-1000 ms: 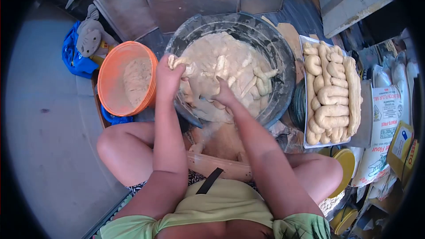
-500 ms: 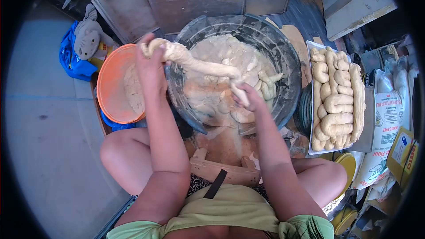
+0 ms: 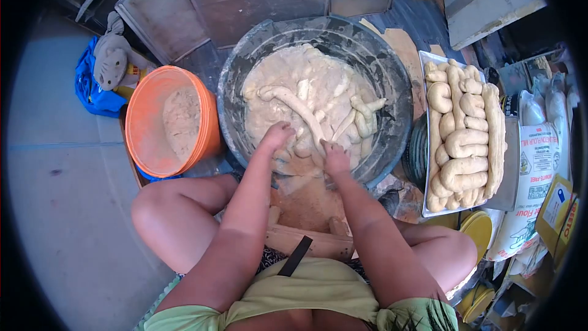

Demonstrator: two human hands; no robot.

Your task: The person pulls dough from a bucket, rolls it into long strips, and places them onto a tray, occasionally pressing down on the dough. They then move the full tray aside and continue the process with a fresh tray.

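A wide dark basin [image 3: 396,116] in front of me holds a mass of floury dough [image 3: 263,76]. A long dough strip [image 3: 295,103] lies across it, slanting down toward my right hand. My right hand [image 3: 336,158] pinches the near end of that strip at the basin's near side. My left hand [image 3: 279,135] is over the dough, left of the strip and apart from it; its fingers are bent and I cannot make out anything in them. A twisted dough piece [image 3: 365,116] lies at the right of the basin.
An orange bucket [image 3: 144,122] with flour stands left of the basin. At the right a tray [image 3: 433,208] is filled with several dough rolls, beside a flour sack [image 3: 534,165]. Metal trays [image 3: 263,6] lean behind the basin. A wooden stool [image 3: 306,242] is near my lap.
The dough strip has come down from the air onto the dough in the basin. My left hand has let go of its far end and moved right and nearer; my right hand has moved nearer.
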